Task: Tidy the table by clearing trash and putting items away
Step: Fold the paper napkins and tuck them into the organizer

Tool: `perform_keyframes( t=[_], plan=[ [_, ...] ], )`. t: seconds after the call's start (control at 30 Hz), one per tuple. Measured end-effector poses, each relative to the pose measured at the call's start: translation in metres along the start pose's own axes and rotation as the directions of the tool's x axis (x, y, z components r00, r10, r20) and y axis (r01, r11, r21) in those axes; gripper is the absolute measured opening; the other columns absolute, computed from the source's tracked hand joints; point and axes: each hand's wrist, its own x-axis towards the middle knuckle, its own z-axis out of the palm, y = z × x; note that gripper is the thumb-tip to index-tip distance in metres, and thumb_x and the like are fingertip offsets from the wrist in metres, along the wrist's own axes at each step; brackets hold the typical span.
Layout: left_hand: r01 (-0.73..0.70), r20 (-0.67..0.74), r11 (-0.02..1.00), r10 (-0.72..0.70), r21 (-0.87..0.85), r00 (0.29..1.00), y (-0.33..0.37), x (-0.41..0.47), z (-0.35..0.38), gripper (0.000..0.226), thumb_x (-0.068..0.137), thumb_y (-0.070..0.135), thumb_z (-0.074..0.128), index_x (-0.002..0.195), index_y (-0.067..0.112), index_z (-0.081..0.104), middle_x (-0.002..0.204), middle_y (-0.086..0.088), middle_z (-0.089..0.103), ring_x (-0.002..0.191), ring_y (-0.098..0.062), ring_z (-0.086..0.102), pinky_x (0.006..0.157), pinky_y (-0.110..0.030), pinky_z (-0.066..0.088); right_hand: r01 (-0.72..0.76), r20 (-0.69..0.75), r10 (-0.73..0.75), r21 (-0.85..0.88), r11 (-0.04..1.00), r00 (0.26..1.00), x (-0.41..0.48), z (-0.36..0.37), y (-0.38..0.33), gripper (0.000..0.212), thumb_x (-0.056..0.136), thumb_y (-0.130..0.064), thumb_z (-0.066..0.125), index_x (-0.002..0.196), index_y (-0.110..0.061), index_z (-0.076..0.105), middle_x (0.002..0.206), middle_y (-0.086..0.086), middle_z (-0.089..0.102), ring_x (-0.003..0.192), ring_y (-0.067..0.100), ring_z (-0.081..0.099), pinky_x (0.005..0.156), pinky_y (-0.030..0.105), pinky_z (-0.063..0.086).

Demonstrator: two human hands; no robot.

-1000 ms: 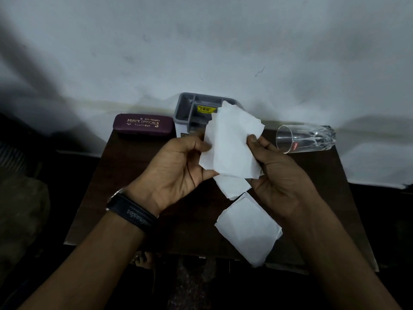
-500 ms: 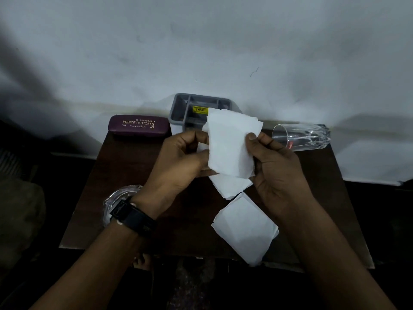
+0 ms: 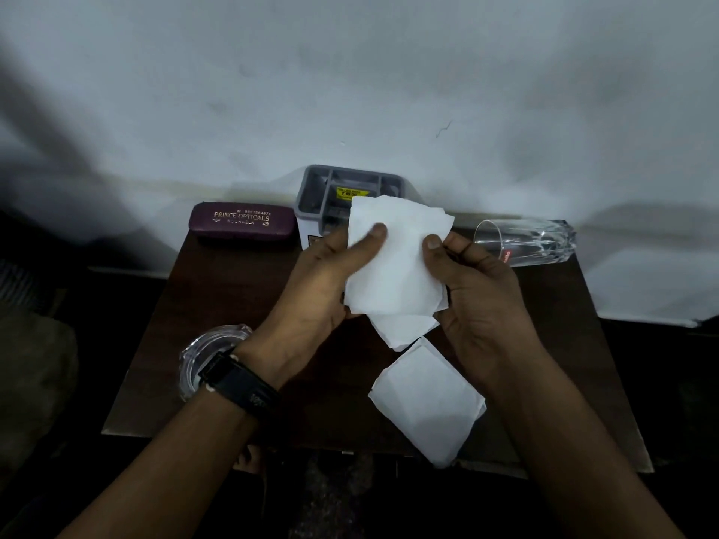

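A folded tissue (image 3: 426,398) lies at the table's (image 3: 233,289) near edge. Above it, the left hand (image 3: 323,282) and right hand (image 3: 478,289) pinch a tissue stack (image 3: 397,266) between them. Behind: ashtray (image 3: 210,355), glasses case (image 3: 243,223), grey organizer (image 3: 323,192), toppled glass (image 3: 525,243).

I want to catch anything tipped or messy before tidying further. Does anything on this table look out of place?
Yes. The drinking glass lies on its side at the table's far right edge, and a loose white paper overhangs the near edge.
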Motion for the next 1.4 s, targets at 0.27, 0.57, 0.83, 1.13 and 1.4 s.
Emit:
perform_keyframes(
  t=[0.27, 0.57, 0.83, 1.13, 1.4],
  plan=[
    [-0.22, -0.059, 0.902, 0.259, 0.373, 0.964, -0.002, -0.001, -0.008, 0.012, 0.094, 0.021, 0.073, 0.103, 0.027, 0.078, 0.104, 0.012, 0.081, 0.099, -0.006, 0.075, 0.086, -0.025, 0.059, -0.03, 0.126, 0.032, -0.019, 0.999, 0.992, 0.0, -0.003, -0.002, 0.023, 0.095, -0.017, 0.07, 0.117, -0.011, 0.075, 0.115, 0.008, 0.079, 0.107, 0.027, 0.076, 0.093, 0.05, 0.061],
    [-0.277, -0.035, 0.893, 0.309, 0.356, 0.95, 0.005, 0.002, -0.019, 0.014, 0.091, 0.021, 0.076, 0.093, 0.034, 0.082, 0.101, 0.014, 0.081, 0.095, -0.003, 0.076, 0.076, -0.013, 0.055, -0.009, 0.18, 0.013, -0.027, 1.0, 0.984, 0.003, -0.007, -0.005, 0.019, 0.095, -0.014, 0.07, 0.112, -0.011, 0.078, 0.114, 0.008, 0.079, 0.106, 0.027, 0.076, 0.083, 0.04, 0.063],
    [-0.279, -0.019, 0.876, 0.312, 0.394, 0.95, 0.002, 0.003, -0.018, 0.013, 0.091, 0.024, 0.077, 0.09, 0.036, 0.081, 0.099, 0.017, 0.081, 0.093, -0.001, 0.076, 0.074, -0.012, 0.055, 0.057, 0.195, -0.056, 0.002, 0.998, 0.979, 0.003, -0.007, -0.004, 0.014, 0.094, -0.013, 0.072, 0.105, -0.016, 0.08, 0.116, 0.007, 0.079, 0.109, 0.025, 0.075, 0.086, 0.039, 0.062],
    [-0.269, -0.025, 0.825, 0.323, 0.497, 0.946, -0.001, 0.005, -0.02, 0.008, 0.091, 0.027, 0.078, 0.098, 0.028, 0.08, 0.099, 0.013, 0.081, 0.093, -0.006, 0.076, 0.079, -0.019, 0.059, 0.16, 0.079, -0.154, -0.089, 0.983, 0.985, 0.003, -0.007, -0.001, 0.016, 0.091, -0.006, 0.075, 0.105, -0.013, 0.08, 0.102, 0.008, 0.079, 0.094, 0.023, 0.077, 0.076, 0.036, 0.063],
    [-0.289, 0.027, 0.813, 0.32, 0.505, 0.947, -0.005, 0.003, -0.014, 0.049, 0.085, 0.025, 0.083, 0.13, 0.019, 0.064, 0.119, 0.009, 0.076, 0.099, 0.001, 0.073, 0.076, -0.012, 0.055, 0.16, 0.018, -0.159, -0.086, 0.983, 0.987, 0.005, -0.007, 0.001, 0.021, 0.089, -0.006, 0.077, 0.11, -0.011, 0.077, 0.106, 0.004, 0.081, 0.099, 0.023, 0.078, 0.082, 0.036, 0.064]
  ],
)
